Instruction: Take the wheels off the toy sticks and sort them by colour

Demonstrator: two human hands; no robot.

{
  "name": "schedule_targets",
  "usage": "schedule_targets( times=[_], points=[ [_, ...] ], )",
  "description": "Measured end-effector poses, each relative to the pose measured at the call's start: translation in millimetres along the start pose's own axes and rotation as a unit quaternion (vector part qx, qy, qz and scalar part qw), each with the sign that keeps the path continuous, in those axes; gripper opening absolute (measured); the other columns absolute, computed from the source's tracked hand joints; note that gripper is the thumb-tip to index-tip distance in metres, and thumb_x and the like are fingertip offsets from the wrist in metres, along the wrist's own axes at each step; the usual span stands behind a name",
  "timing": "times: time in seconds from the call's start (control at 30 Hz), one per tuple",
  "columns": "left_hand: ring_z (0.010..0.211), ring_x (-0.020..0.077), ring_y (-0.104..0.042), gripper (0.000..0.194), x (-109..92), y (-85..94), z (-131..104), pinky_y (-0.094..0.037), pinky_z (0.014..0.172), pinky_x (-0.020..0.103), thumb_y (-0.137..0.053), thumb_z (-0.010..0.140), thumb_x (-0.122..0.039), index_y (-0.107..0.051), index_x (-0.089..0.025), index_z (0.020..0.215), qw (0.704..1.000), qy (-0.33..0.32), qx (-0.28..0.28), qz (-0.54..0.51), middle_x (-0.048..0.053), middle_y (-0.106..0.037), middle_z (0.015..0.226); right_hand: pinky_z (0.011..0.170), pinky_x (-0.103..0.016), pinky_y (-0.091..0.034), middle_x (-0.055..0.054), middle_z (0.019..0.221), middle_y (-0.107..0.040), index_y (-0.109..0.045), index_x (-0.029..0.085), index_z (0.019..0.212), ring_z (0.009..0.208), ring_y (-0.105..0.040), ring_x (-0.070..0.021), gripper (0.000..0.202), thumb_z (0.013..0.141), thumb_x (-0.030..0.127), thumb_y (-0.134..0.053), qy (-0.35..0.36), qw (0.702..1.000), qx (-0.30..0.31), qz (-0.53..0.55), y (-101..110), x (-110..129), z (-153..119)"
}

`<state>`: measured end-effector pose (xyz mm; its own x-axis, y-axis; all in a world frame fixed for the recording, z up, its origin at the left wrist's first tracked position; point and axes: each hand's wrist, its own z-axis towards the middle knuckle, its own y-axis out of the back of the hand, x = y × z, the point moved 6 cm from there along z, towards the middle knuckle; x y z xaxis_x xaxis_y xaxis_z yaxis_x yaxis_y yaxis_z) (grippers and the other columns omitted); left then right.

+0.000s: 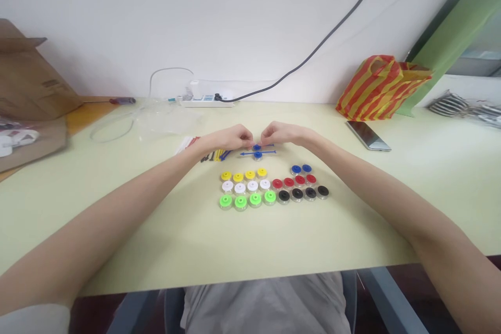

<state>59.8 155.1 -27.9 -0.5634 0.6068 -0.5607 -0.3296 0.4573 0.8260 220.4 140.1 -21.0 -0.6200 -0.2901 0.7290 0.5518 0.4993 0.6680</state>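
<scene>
My left hand (237, 137) and my right hand (277, 132) meet near the middle of the table, fingers pinched in. Between them is a blue-topped round piece (256, 147) with a clear base. A thin blue arrow lies across it; its tail (271, 145) shows under my right fingers, while its left part is hidden by my left fingers. Just in front, a second blue arrow (247, 153) pointing left rests on another blue-topped piece (257, 156). Nearer to me are rows of yellow (238, 177), white (240, 188), green (240, 202), red (288, 182), black (297, 194) and blue (296, 169) round pieces.
Several coloured arrows (217, 155) lie partly behind my left wrist. A phone (368, 135) and a striped bag (383, 88) are at the right. At the back are a power strip (206, 103) with a dark cable, a screwdriver (123, 100) and a cardboard box (35, 78).
</scene>
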Motion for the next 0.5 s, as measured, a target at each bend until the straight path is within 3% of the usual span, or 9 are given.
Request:
schedule_targets(
  times=[0.13, 0.5],
  points=[
    [0.059, 0.0128, -0.039, 0.031, 0.2, -0.8, 0.0, -0.030, 0.056, 0.029, -0.065, 0.085, -0.045, -0.067, -0.017, 0.074, 1.000, 0.006, -0.002, 0.000, -0.001, -0.049, 0.064, 0.076, -0.030, -0.037, -0.002, 0.079, -0.068, -0.077, 0.017, 0.075, 0.082, -0.053, -0.0183, 0.020, 0.074, 0.036, -0.071, 0.004, 1.000, 0.002, 0.005, -0.3, -3.7, 3.0],
    [0.064, 0.0147, -0.048, 0.041, -6.1, 2.3, 0.3, -0.034, 0.059, 0.028, -0.068, 0.082, -0.054, -0.074, -0.014, 0.083, 1.000, 0.014, -0.015, -0.006, 0.002, -0.061, 0.069, 0.066, -0.030, -0.030, 0.000, 0.071, -0.059, -0.077, 0.015, 0.081, 0.073, -0.043, -0.0146, 0.030, 0.077, 0.044, -0.078, 0.010, 1.000, 0.002, -0.013, 1.3, -3.3, 6.3]
  ],
)
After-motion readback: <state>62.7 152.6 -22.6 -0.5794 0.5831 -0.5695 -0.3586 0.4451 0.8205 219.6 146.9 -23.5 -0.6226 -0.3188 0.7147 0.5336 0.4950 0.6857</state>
